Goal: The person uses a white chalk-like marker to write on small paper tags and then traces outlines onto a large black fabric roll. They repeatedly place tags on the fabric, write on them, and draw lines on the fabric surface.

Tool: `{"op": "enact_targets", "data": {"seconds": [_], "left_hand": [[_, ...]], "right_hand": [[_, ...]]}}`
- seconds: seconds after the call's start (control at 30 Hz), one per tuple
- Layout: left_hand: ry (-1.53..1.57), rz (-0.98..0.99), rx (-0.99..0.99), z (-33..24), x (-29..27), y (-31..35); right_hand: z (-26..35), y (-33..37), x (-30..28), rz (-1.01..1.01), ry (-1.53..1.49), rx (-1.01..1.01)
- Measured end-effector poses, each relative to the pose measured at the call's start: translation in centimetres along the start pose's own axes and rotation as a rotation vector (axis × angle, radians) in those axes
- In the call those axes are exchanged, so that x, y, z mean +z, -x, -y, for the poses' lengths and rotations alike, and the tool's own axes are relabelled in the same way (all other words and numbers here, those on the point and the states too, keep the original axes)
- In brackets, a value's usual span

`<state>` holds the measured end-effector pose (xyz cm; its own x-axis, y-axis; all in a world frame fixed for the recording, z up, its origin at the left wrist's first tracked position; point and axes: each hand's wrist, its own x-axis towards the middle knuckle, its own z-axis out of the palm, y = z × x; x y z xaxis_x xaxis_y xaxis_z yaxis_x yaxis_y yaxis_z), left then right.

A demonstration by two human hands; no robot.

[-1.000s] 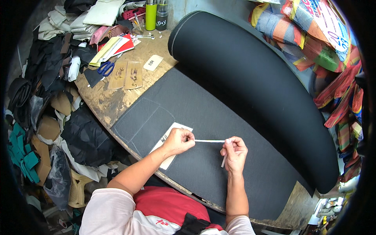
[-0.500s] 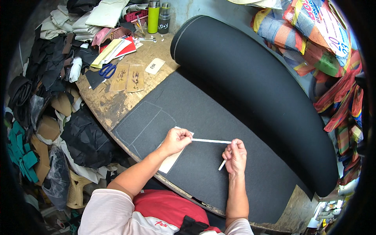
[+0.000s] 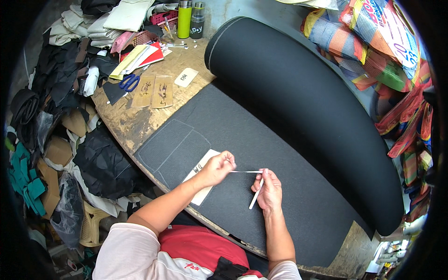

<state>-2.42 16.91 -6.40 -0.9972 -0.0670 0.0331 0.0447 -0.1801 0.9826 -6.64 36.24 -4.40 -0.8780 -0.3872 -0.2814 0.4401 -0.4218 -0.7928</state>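
Observation:
My left hand (image 3: 217, 169) is closed, its fingertips pinching one end of a thin white strip (image 3: 246, 171). The strip runs across to my right hand (image 3: 269, 189), whose thumb and finger pinch near its other end. Closed in my right hand is a slim white stick (image 3: 256, 195), slanting down out of the fist; whether it is a marking pencil I cannot tell. Both hands are above a dark grey fabric sheet (image 3: 308, 219). Beneath my left hand and wrist lies a pale card template (image 3: 201, 196), partly hidden. Light outlines are drawn on the sheet to its left.
A large black fabric roll (image 3: 298, 98) spans the table's far side. On the wooden table (image 3: 126, 126) at left lie blue-handled scissors (image 3: 129, 83), brown templates (image 3: 162, 92) and a pale card (image 3: 186, 77). A green bottle (image 3: 185, 21) stands behind. Fabric scraps (image 3: 100, 161) heap at left.
My right hand has moved left, closer to my left hand, and the strip between them looks shorter and thinner. My left hand has shifted slightly right, showing more of the card template.

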Motion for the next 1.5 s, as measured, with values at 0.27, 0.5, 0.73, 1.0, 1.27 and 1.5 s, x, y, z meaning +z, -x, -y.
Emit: {"op": "enact_targets", "data": {"seconds": [0.27,0.5,0.73,1.0,1.27,1.5], "left_hand": [[-0.415,0.119,0.172,0.1,0.6,0.7],[-0.445,0.068,0.189,0.1,0.5,0.6],[-0.429,0.048,0.168,-0.1,0.3,0.7],[-0.384,-0.027,0.14,0.2,0.0,0.5],[-0.358,-0.031,0.118,0.1,-0.1,0.4],[-0.308,-0.081,0.152,0.1,-0.2,0.4]], "right_hand": [[0.8,0.2,-0.1,-0.007,0.04,-0.059],[-0.3,0.3,0.1,0.06,0.084,-0.116],[-0.3,0.1,-0.2,0.095,0.112,-0.113],[-1.1,-0.7,-1.0,-0.036,0.134,-0.105],[-0.9,-0.9,-1.1,-0.027,0.031,-0.104],[-1.2,-1.4,-1.5,-0.021,-0.041,-0.094]]}}
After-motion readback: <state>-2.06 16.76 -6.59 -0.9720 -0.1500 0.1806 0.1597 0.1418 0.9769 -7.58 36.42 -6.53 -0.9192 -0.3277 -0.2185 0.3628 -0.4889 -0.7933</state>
